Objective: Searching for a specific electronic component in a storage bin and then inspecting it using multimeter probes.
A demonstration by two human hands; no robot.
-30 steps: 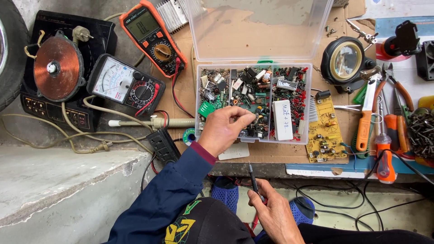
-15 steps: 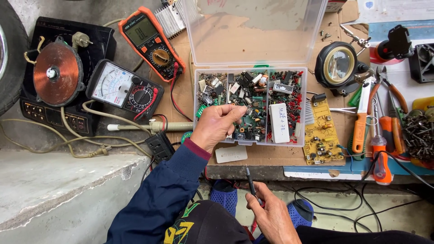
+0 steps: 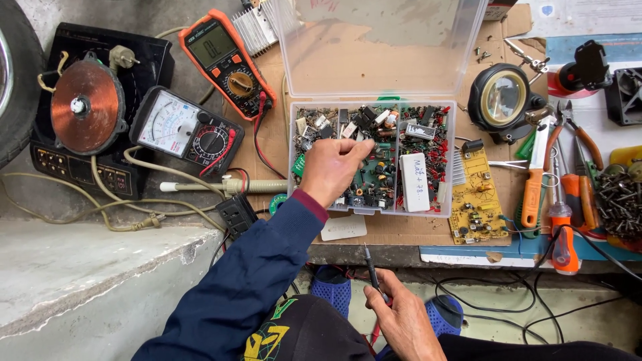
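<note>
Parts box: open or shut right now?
Open. The parts box has its clear lid swung back and standing up behind the tray, and the left hand reaches straight into the components.

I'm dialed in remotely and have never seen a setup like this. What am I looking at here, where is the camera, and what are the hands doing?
There is no machine: one camera worn on a person's head looks down at their own bare hands. The left hand reaches into a clear parts box full of small electronic components, its lid open. The right hand, low near the lap, holds a thin test probe. On the cardboard-covered bench lie an orange digital multimeter, a black analog meter, a copper coil, a yellow circuit board, a round magnifier and pliers.
</note>
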